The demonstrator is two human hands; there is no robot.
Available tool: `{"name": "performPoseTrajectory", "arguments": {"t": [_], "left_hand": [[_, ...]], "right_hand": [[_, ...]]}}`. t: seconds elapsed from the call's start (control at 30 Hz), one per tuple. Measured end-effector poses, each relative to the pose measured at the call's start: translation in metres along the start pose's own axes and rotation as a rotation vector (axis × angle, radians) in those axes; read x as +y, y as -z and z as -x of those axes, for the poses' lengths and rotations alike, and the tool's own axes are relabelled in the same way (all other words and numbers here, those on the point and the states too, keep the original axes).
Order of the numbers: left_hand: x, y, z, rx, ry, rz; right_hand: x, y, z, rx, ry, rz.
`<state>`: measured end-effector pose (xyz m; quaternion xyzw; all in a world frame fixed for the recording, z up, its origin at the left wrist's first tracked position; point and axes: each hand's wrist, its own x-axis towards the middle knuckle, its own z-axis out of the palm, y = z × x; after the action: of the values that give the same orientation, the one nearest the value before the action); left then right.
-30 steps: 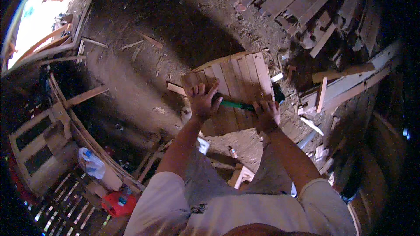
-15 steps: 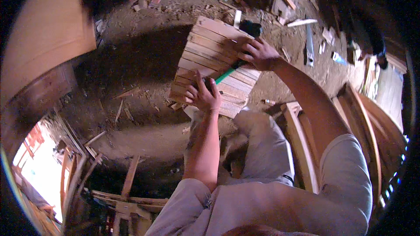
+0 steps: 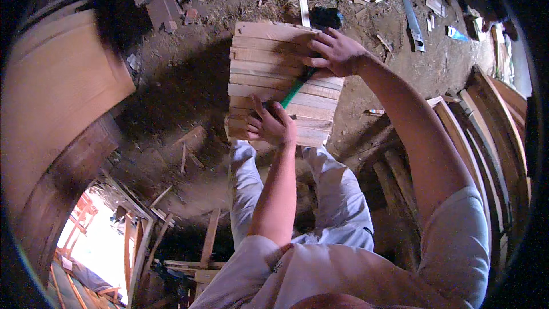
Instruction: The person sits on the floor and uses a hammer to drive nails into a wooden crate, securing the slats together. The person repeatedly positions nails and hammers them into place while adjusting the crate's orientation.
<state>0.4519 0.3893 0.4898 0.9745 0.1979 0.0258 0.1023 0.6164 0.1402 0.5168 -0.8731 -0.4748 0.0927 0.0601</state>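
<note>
A slatted wooden panel (image 3: 269, 74), made of several narrow boards side by side, lies in front of me above my knees. A long narrow green tool with dark ends (image 3: 294, 91) rests slantwise across it; its exact kind does not show. My left hand (image 3: 271, 124) closes round the tool's near end, with the index finger stretched over the boards. At the far end, my right hand (image 3: 333, 54) grips it near the panel's upper right edge. The underside of the tool and what supports the panel are hidden.
A handsaw (image 3: 413, 26) and a second blue-and-white tool (image 3: 456, 34) lie on the dirt floor to the right. Curved boards (image 3: 486, 137) stand near my right arm. A large wooden sheet (image 3: 63, 86) fills the left. Scraps and a dark bundle (image 3: 326, 18) lie beyond the panel.
The panel appears turned straighter in view, mostly as my head view has shifted. Both hands keep hold of the green tool, at nearly the same places on the boards.
</note>
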Motion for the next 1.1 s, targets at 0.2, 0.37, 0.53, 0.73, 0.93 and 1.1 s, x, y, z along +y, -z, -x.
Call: {"name": "performPoseTrajectory", "arguments": {"t": [0.2,0.37,0.53,0.73,0.93,1.1], "left_hand": [[0.008,0.017,-0.003,-0.204,0.094,0.156],[-0.003,0.025,0.004,-0.348,0.075,0.238],[-0.036,0.027,-0.008,-0.386,-0.114,0.89],[-0.037,0.044,-0.177,-0.374,-0.516,0.672],[0.008,-0.016,-0.239,-0.268,-0.68,0.25],[0.011,-0.028,-0.242,-0.16,-0.703,0.327]], "right_hand": [[0.012,-0.003,0.003,-0.012,-0.012,0.005],[0.008,0.011,-0.007,0.035,0.074,0.048],[0.005,0.011,-0.007,0.13,0.063,0.069],[-0.001,0.002,0.002,0.147,0.069,0.144],[-0.008,-0.002,0.008,0.181,-0.053,0.14],[-0.014,-0.004,0.008,0.269,-0.183,0.212]]}}
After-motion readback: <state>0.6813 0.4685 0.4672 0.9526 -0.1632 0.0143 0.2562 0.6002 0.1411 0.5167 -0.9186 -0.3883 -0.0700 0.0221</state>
